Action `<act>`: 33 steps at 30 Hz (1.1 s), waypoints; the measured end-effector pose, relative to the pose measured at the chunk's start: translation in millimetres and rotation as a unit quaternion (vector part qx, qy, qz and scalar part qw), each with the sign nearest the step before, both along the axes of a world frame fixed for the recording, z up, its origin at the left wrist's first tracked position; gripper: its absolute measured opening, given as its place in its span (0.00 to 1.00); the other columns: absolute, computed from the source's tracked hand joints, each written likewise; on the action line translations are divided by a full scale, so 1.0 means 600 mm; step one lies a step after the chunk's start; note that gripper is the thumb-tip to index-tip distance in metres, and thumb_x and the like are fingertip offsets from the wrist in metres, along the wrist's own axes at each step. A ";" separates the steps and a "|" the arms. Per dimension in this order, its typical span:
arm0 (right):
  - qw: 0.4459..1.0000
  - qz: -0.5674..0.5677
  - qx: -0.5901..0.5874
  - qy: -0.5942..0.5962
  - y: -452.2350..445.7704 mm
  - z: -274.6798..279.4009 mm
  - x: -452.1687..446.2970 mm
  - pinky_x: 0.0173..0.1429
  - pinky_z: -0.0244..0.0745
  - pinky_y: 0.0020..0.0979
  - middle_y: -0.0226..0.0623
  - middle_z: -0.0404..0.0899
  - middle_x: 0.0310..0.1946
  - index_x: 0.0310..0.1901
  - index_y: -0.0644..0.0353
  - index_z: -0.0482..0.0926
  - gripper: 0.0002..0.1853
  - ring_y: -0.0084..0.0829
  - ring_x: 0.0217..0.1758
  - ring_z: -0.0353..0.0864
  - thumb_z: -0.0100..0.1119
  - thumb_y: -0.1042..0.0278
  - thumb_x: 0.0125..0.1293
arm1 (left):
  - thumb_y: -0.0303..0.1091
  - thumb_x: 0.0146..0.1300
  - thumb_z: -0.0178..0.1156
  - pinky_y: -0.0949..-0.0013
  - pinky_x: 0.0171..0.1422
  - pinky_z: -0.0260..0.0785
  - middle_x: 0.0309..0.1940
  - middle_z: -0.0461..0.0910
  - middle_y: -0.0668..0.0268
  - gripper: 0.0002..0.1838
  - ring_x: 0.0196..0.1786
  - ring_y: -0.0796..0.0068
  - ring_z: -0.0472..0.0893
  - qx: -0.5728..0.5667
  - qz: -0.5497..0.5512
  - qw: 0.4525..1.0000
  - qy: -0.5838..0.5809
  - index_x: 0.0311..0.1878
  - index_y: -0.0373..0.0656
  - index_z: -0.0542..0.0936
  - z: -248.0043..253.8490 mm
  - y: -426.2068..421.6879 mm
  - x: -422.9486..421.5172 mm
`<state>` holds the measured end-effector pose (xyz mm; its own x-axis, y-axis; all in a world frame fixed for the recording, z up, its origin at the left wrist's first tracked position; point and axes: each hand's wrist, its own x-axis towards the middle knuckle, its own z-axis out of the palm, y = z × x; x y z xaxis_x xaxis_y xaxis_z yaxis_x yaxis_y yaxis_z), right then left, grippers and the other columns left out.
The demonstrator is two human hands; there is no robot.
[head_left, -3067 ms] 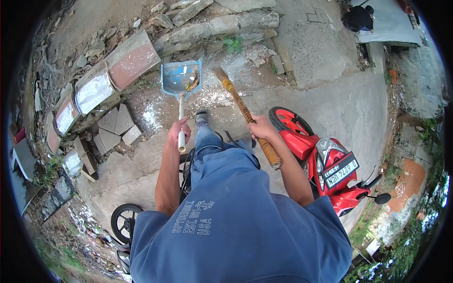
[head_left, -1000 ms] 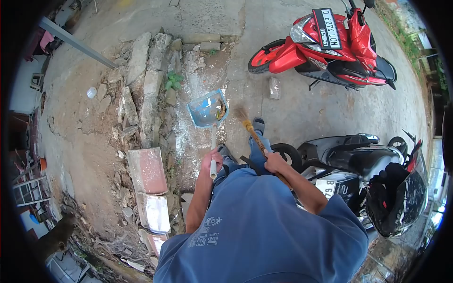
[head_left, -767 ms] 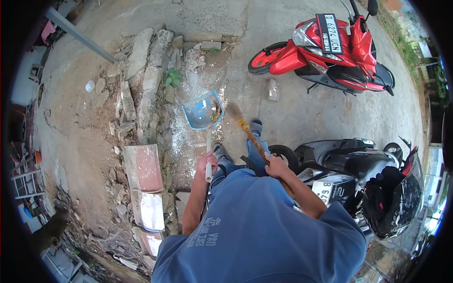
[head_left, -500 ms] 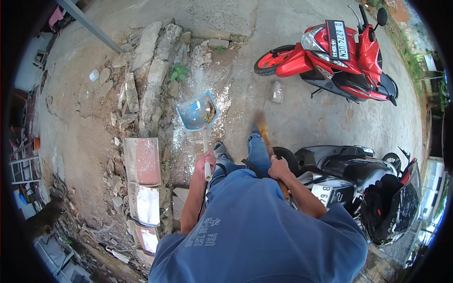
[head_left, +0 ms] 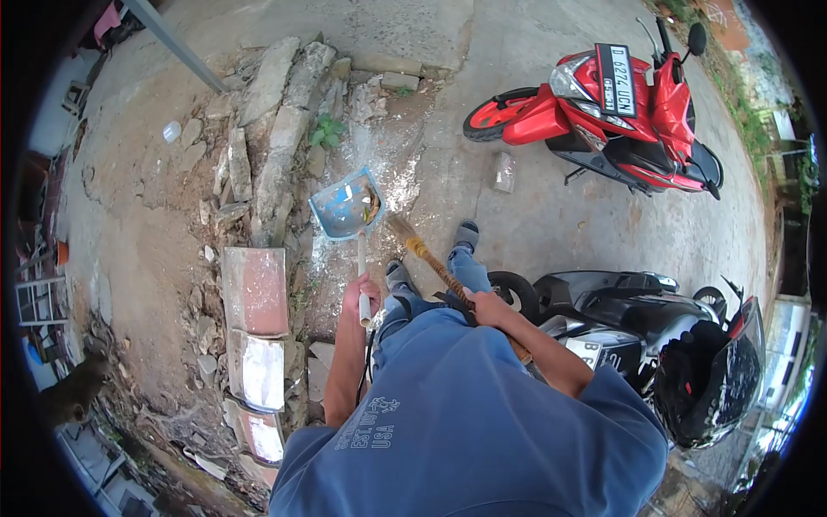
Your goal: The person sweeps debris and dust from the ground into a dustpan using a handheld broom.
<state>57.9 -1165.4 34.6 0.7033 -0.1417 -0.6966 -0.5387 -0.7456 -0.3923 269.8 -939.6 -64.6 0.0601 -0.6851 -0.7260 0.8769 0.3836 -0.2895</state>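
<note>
Well, your left fingers (head_left: 372, 289) clamp the long-handled dustpan (head_left: 338, 209) — likely to steady it. Your right fingers (head_left: 481, 302) grip the broom (head_left: 444, 274), bristles (head_left: 401, 229) near it.

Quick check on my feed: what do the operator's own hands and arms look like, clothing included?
The left hand and right hand are bare, with no gloves. The forearms are uncovered too, below short, loose blue sleeves. The matching blue shirt carries pale outlined lettering, including "USA".
</note>
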 end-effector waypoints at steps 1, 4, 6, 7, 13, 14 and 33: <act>1.000 -0.017 0.003 -0.004 0.002 0.006 0.001 0.49 0.69 0.43 0.58 0.74 0.38 0.61 0.62 0.56 0.32 0.53 0.42 0.74 0.49 0.67 0.52 | 0.38 0.66 0.43 0.82 0.14 0.58 0.09 0.59 0.77 0.18 0.11 0.86 0.61 -0.023 0.012 1.000 0.013 0.18 0.48 0.61 -0.001 0.002 -0.003; 0.991 -0.083 -0.068 0.081 0.013 0.051 0.013 0.49 0.69 0.42 0.59 0.74 0.37 0.61 0.63 0.56 0.32 0.53 0.42 0.74 0.49 0.67 0.52 | 0.39 0.66 0.43 0.82 0.14 0.56 0.09 0.59 0.77 0.18 0.11 0.87 0.61 -0.044 0.021 0.999 0.020 0.18 0.48 0.61 -0.004 0.007 -0.013; 0.988 -0.077 -0.107 0.086 0.017 0.038 0.002 0.49 0.69 0.42 0.59 0.74 0.36 0.60 0.65 0.56 0.31 0.53 0.42 0.75 0.49 0.68 0.53 | 0.39 0.66 0.43 0.83 0.13 0.55 0.09 0.59 0.77 0.19 0.11 0.87 0.60 -0.039 0.021 0.999 0.024 0.17 0.48 0.60 0.004 0.008 -0.016; 0.982 -0.077 -0.147 0.091 0.017 0.028 -0.004 0.50 0.69 0.42 0.59 0.74 0.35 0.59 0.66 0.57 0.30 0.53 0.42 0.75 0.48 0.68 0.53 | 0.39 0.66 0.43 0.83 0.13 0.55 0.09 0.59 0.77 0.19 0.11 0.87 0.60 -0.038 0.024 0.999 0.023 0.17 0.48 0.60 0.004 0.012 -0.016; 0.994 0.057 -0.041 0.081 0.013 -0.027 0.024 0.41 0.71 0.44 0.58 0.75 0.32 0.50 0.70 0.65 0.21 0.53 0.39 0.75 0.48 0.71 0.54 | 0.39 0.67 0.41 0.82 0.15 0.57 0.09 0.59 0.76 0.19 0.12 0.86 0.61 -0.050 -0.010 0.999 0.016 0.17 0.48 0.61 0.003 0.020 -0.019; 0.994 0.057 -0.043 0.080 0.015 -0.037 0.027 0.41 0.71 0.44 0.58 0.75 0.32 0.50 0.70 0.65 0.21 0.53 0.39 0.75 0.48 0.71 0.54 | 0.39 0.66 0.41 0.82 0.15 0.57 0.09 0.59 0.76 0.19 0.12 0.86 0.61 -0.047 -0.006 0.999 0.020 0.17 0.48 0.61 0.004 0.021 -0.018; 0.984 -0.063 -0.122 0.110 -0.024 -0.062 0.086 0.48 0.72 0.40 0.55 0.74 0.41 0.59 0.62 0.58 0.29 0.48 0.45 0.75 0.48 0.70 0.54 | 0.39 0.66 0.43 0.83 0.13 0.56 0.09 0.59 0.77 0.16 0.11 0.87 0.60 -0.010 0.025 1.000 0.005 0.21 0.47 0.60 -0.007 0.025 -0.031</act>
<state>109.7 -1180.0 -2.8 0.5047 -0.4008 -0.7646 -0.6849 -0.7251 -0.0720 251.1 -924.3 -69.0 0.0871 -0.6965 -0.7123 0.8539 0.4204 -0.3067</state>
